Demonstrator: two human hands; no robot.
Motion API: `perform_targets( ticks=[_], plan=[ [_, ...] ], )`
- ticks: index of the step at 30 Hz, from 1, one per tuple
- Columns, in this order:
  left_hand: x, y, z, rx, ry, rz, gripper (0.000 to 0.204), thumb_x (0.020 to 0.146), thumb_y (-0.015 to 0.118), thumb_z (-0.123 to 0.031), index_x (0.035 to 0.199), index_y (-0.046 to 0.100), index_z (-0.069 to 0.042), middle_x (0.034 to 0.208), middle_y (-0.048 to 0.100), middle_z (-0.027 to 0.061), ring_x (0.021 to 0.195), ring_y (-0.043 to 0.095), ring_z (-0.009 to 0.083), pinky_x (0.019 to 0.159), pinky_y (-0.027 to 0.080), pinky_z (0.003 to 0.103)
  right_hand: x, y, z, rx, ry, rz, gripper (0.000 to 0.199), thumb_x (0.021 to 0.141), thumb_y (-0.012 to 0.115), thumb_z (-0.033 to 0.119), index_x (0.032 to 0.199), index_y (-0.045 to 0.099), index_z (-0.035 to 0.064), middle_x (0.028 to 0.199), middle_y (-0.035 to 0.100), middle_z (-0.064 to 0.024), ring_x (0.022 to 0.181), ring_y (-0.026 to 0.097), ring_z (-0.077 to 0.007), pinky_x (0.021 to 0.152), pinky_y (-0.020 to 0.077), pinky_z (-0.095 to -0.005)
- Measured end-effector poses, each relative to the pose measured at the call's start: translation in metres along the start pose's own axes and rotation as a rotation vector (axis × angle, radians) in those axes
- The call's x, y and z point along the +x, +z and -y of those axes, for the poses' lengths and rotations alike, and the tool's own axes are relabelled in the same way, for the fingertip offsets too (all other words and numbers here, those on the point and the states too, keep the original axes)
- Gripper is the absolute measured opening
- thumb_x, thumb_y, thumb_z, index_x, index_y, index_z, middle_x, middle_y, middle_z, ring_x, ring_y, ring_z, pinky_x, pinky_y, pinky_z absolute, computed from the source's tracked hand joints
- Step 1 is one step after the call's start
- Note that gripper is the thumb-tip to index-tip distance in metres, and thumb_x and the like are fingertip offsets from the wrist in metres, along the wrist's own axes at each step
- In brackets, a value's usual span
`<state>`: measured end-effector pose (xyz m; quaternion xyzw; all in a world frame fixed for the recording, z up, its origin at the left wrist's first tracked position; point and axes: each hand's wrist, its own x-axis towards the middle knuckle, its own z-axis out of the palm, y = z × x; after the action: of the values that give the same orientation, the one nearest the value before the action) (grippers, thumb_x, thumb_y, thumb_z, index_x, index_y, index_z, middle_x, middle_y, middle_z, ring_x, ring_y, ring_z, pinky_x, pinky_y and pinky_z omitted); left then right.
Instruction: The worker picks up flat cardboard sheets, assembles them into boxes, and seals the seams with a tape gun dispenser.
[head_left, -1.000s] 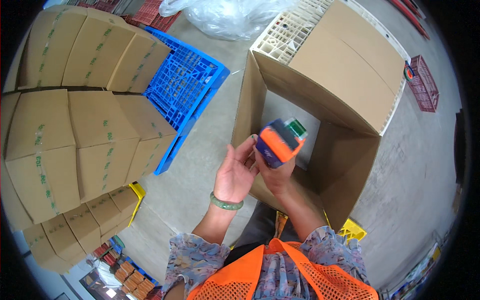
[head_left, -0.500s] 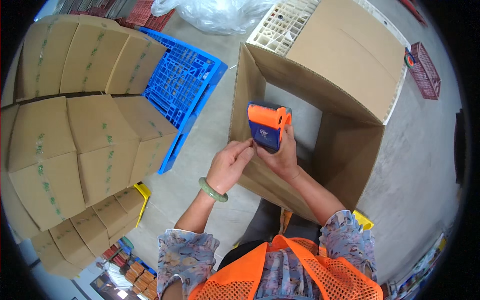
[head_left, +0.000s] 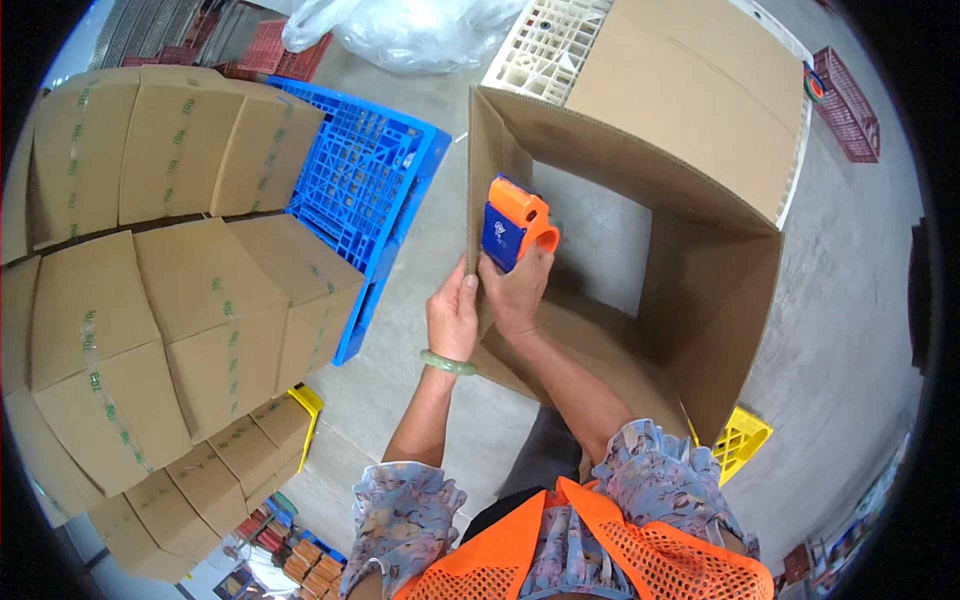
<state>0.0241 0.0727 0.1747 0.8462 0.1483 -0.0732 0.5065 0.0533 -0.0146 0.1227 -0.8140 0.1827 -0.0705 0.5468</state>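
Note:
An orange and blue tape dispenser [head_left: 503, 238] is in my right hand [head_left: 515, 295], which grips it by its orange handle inside the left part of a big brown cardboard box [head_left: 710, 320]. The box stands open at the top, and grey floor shows through its bottom. My left hand [head_left: 453, 318], with a green bangle at the wrist, pinches the box's left wall near the front corner, thumb at the edge and fingers along the outside. Both hands are close together, with the wall between them. The dispenser's lower end is near that wall; whether it touches is unclear.
Brown cartons [head_left: 205, 280] with green-printed tape are stacked at the left beside a blue pallet [head_left: 350, 160]. Beyond the box, flat cardboard [head_left: 690, 90] lies on a white pallet [head_left: 545, 50]. A red crate [head_left: 845, 110] stands far right; a yellow plastic piece [head_left: 740, 445] sits near right.
My left hand has gone from beside the dispenser's lower end to the box's left wall and taken hold of it. The right hand has carried the dispenser left, turning it closer to that wall.

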Motion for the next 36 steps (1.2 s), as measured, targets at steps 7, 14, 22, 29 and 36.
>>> perform_targets(
  ticks=[7,14,22,29,36],
  plan=[
    [-0.005,0.006,0.003,-0.207,0.024,0.009,0.038,0.101,0.042,-0.016,0.132,0.051,0.004,0.125,0.062,0.0143,0.116,0.057,0.0187,0.1,0.042,0.03,-0.021,-0.032,0.011,0.776,0.48,0.3,0.044,0.073,0.078,0.017,0.107,0.058,-0.0025,0.098,0.066,-0.0143,0.088,0.064,-0.0242,0.078,0.0493,-0.0345],
    [-0.011,0.022,-0.002,-0.214,-0.008,-0.139,0.04,0.102,0.042,-0.019,0.133,0.052,0.003,0.123,0.062,0.014,0.113,0.057,0.0164,0.097,0.043,0.03,-0.001,-0.037,-0.02,0.394,0.426,0.142,0.046,0.073,0.079,0.015,0.108,0.056,-0.0027,0.1,0.064,-0.016,0.091,0.061,-0.0299,0.081,0.0471,-0.0381],
    [-0.008,0.025,0.004,-0.293,-0.006,-0.187,0.037,0.1,0.048,-0.016,0.13,0.054,0.005,0.119,0.064,0.0112,0.106,0.058,0.0132,0.095,0.044,0.027,-0.012,-0.024,-0.002,0.128,0.159,0.122,0.061,0.073,0.078,0.017,0.123,0.048,-0.0011,0.114,0.054,-0.0216,0.109,0.047,-0.0402,0.094,0.0376,-0.0447],
    [-0.006,0.012,0.016,-0.561,-0.151,-0.164,0.039,0.1,0.049,-0.018,0.13,0.053,0.007,0.12,0.063,0.0115,0.108,0.058,0.0145,0.096,0.044,0.028,-0.043,-0.029,0.011,0.267,0.287,0.298,0.057,0.075,0.076,0.015,0.124,0.049,0.0014,0.118,0.053,-0.0188,0.108,0.052,-0.0336,0.092,0.0415,-0.0422],
    [-0.009,0.007,0.013,-0.718,-0.233,-0.101,0.043,0.101,0.048,-0.026,0.129,0.054,0.007,0.121,0.061,0.0118,0.11,0.057,0.0165,0.097,0.044,0.029,-0.043,-0.033,0.012,0.583,0.382,0.298,0.061,0.074,0.079,0.017,0.124,0.048,0.0023,0.112,0.061,-0.0124,0.106,0.055,-0.0275,0.092,0.0438,-0.0392]
  ],
)
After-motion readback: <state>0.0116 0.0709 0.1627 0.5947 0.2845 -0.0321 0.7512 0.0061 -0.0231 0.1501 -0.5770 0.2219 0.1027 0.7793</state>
